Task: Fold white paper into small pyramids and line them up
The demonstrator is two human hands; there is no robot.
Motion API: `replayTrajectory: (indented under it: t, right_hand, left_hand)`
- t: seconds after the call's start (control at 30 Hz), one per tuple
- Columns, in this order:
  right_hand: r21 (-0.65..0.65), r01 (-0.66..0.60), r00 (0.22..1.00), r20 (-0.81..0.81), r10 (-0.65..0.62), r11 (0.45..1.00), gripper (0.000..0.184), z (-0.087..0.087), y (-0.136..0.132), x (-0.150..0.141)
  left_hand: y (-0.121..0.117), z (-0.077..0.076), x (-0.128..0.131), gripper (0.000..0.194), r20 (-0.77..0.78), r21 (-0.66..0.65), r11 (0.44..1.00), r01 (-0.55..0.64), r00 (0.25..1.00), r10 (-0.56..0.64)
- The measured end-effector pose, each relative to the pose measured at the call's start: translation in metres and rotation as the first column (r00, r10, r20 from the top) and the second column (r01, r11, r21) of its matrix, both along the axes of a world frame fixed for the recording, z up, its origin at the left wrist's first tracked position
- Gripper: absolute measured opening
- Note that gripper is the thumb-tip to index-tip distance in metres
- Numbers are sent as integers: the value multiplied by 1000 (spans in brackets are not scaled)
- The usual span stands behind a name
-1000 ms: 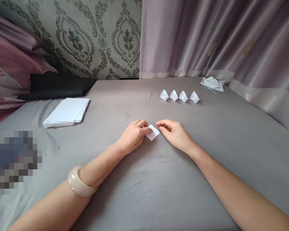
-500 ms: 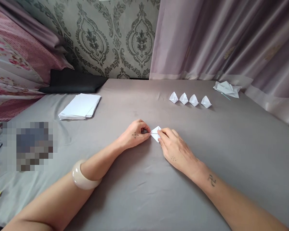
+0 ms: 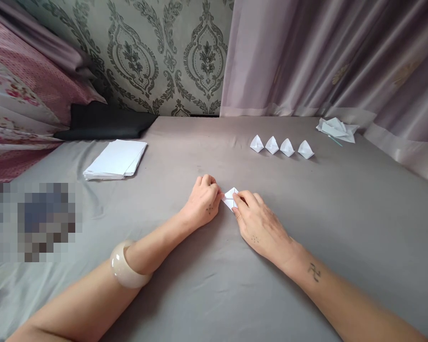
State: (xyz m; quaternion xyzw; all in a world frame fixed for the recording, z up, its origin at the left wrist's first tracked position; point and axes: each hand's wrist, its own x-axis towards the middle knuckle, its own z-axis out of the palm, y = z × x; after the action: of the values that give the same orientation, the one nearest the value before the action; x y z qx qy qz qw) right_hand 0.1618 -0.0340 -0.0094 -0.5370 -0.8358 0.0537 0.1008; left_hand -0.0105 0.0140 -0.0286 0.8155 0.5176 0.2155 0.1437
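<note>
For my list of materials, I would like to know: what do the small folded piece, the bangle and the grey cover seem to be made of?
Small folded piece: matt white paper, judging by its straight creases.
Bangle: glossy and pale, with bright highlights; polished stone or plastic, unclear which.
Grey cover: probably smooth fabric, since it wrinkles softly.

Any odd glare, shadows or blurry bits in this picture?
In the head view: glints on the pale bangle; a soft shadow on the gray sheet beside the left forearm; a pixelated patch at left, hiding what lies there; the folded paper with creases readable.
</note>
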Motion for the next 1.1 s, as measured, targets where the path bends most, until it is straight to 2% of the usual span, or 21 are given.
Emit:
replayTrajectory:
  t: [0.3,0.4,0.47,0.57,0.67,0.77,0.83,1.1]
  right_hand:
    - [36,-31,998,61,29,999,44,2,-3,1]
    - [43,-37,997,69,34,998,43,3,-2,1]
    - [51,-36,997,71,33,998,42,3,-1,1]
    - [66,-40,997,63,36,997,42,3,0,2]
    - [67,-56,997,52,52,996,41,2,0,3]
    - [63,-62,998,36,60,996,42,2,-1,3]
    - [71,-59,998,37,56,996,42,2,-1,2]
    - [64,-53,999,-3,53,997,43,0,4,3]
  left_hand:
    - [-4,-3,2,16,-62,48,998,-39,997,42]
    - [-8,0,0,14,-63,117,993,-36,997,44]
    - [-12,4,0,15,-71,169,986,-4,997,16]
    - [-20,13,4,21,-149,195,973,123,984,-94]
    - [-27,19,10,25,-308,166,955,245,933,-186]
    - [-29,21,13,28,-440,123,950,287,874,-206]
    - [-29,22,14,28,-467,105,955,277,862,-198]
    - [-28,22,11,31,-375,50,985,167,917,-136]
